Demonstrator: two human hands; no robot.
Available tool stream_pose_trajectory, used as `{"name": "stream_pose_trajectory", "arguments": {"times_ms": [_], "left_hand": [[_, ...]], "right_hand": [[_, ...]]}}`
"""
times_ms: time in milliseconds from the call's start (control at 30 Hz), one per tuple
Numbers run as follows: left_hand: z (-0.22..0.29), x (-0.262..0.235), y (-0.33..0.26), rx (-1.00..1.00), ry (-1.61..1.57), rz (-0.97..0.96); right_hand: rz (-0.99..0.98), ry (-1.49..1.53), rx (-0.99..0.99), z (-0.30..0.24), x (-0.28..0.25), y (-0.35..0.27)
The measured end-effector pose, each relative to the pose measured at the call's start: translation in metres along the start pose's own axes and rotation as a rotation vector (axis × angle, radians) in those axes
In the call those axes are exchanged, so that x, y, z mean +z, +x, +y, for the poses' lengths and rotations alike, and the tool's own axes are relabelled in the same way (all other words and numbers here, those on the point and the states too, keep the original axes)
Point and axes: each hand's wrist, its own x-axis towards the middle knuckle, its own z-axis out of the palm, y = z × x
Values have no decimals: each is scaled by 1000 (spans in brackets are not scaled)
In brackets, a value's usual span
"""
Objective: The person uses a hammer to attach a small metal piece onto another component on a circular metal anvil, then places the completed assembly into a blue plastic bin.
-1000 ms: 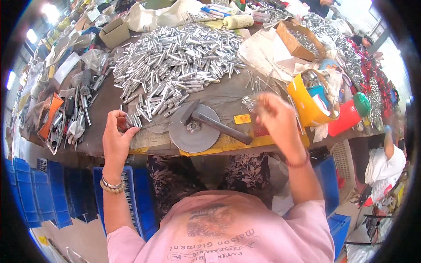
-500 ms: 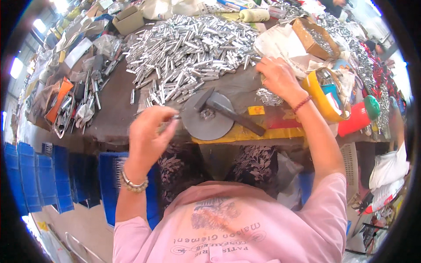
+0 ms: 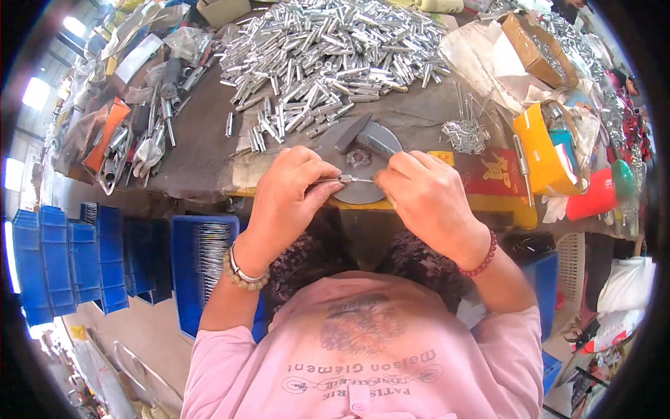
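Over the near edge of a round grey metal disc (image 3: 359, 194), my two hands meet fingertip to fingertip. Between thumb and fingers my left hand (image 3: 289, 199) pinches a small silvery metal sleeve (image 3: 344, 179). A thin metal pin (image 3: 364, 181) is pinched in my right hand (image 3: 433, 195), its tip at the sleeve's end; how far it goes in I cannot tell. On the disc lies a hammer (image 3: 352, 131), its handle partly behind my right hand. Beyond is a big heap of silvery metal tubes (image 3: 328, 59). Right of the disc sits a small pile of thin metal pieces (image 3: 466, 136).
Pliers and other hand tools (image 3: 150, 129) crowd the table's left side. A yellow cut-open container (image 3: 541, 150) and a red-and-green one (image 3: 592, 195) stand at right, below a cardboard box (image 3: 537, 49). Blue bins (image 3: 199, 272) flank my legs under the table edge.
My right hand has come from beside the small pile at right to meet my left hand, and now holds a thin pin. My left hand has moved right. The view has shifted.
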Motion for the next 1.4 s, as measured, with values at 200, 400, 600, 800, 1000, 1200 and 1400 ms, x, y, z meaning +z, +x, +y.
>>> {"name": "stream_pose_trajectory", "arguments": {"times_ms": [200, 400, 600, 800, 1000, 1200, 1400], "left_hand": [[3, 3, -2, -70, -23, 10], [0, 4, -1, -60, -9, 27], [-4, 4, -3, -28, 4, 28], [2, 2, -7, -23, 44, 29], [-4, 6, -9, 7, 46, 71], [-4, 11, -8, 8, 34, 100], [0, 11, -11, -39, 24, 100]], "right_hand": [[-41, -85, -33, -1, 3, 5], [-6, -87, -36, -2, 5, 4], [-2, -113, -87, -1, 7, 6], [10, -117, -143, 5, 9, 6], [28, -135, -194, 9, 10, 9], [20, -135, -208, 10, 14, 10], [69, -50, -110, 9, 8, 4]]}}
